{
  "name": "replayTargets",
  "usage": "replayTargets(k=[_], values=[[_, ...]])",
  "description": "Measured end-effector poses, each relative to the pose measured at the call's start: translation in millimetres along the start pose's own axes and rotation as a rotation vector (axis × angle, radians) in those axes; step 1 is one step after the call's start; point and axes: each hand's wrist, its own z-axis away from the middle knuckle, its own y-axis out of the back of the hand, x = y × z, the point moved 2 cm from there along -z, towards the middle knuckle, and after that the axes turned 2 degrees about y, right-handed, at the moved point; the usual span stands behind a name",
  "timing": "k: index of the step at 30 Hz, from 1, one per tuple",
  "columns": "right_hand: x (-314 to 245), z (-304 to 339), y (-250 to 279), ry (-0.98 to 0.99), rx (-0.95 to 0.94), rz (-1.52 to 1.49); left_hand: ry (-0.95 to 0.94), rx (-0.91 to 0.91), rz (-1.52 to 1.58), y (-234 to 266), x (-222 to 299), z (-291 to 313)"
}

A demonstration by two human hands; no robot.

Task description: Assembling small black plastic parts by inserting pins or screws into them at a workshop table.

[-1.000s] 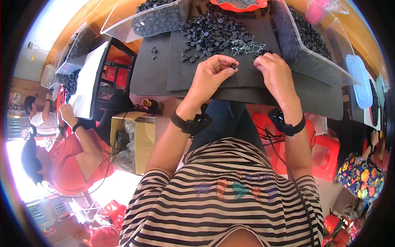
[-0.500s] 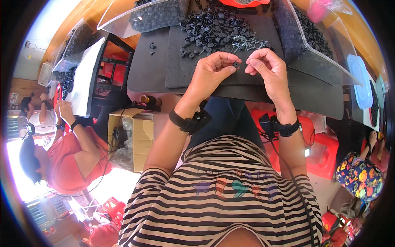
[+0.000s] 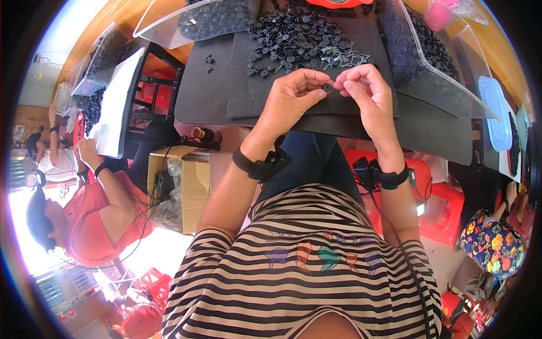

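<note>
Between the thumb and fingertips of my left hand is a small black round cap with a hole in its middle. My right hand is closed in a pinch, its fingertips right beside the cap; whatever it may hold is hidden or too small to make out. Both hands are above the near part of a dark foam mat. Beyond them on the mat lies a heap of black round plastic caps, with a small pile of silver screws at its right side.
Clear bins of black parts stand at the back left and right. A few loose parts lie on the table's left. A blue lid is at far right. Co-workers sit on both sides; a cardboard box stands below.
My right hand has moved slightly left, so its fingertips are now close against the cap. The left hand still holds the cap, nearly in place.
</note>
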Motion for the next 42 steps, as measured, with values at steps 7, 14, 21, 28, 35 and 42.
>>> replayTargets(k=[7,14,21,28,35,42], values=[[-17,2,0,-0.007,-0.118,0.539,-0.027,-0.008,-0.019,0,-3,0],[-13,1,-3,0.031,-0.139,0.585,-0.041,0.017,-0.128,-4,-5,0],[-16,0,-2,0.041,-0.188,0.652,-0.037,0.028,-0.186,-7,-1,2],[-25,-2,-10,0.082,-0.260,0.783,-0.072,0.024,-0.285,-10,-4,2],[-32,-1,-20,0.225,-0.350,1.088,-0.087,0.057,-0.288,-13,-1,5],[-36,-7,-30,0.251,-0.456,1.154,-0.149,0.103,-0.346,-15,-2,5]])
